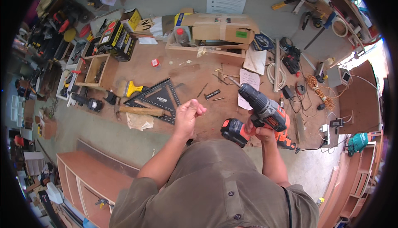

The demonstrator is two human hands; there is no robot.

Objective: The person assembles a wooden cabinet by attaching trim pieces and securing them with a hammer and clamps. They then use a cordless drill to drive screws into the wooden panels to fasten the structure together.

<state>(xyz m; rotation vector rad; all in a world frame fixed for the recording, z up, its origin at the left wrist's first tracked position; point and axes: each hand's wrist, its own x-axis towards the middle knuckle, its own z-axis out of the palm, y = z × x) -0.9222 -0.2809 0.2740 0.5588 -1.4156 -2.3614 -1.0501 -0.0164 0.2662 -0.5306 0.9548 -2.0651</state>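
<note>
My right hand [264, 133] is wrapped round the handle of an orange and black cordless drill [269, 111]. A thin bit in its chuck points up and left over the workbench, and the battery pack hangs toward my left. My left hand [187, 118] is raised at the bench's front edge, thumb and fingers pinched together; whatever they hold, if anything, is hidden. Beside it lies a black speed square [172, 93] with a wooden-handled hammer [143, 110] across its near part. Past the left hand are a short black cylinder [212, 94] and several thin bits or nails.
A yellow-handled paintbrush [132, 88] and a wooden box [108, 71] lie left. A cardboard box [226, 27] stands at the back. On the right are an orange corded tool [286, 140], cables, an orange cord [327, 97] and a black power tool [292, 60]. A low wooden cabinet [89, 172] stands lower left.
</note>
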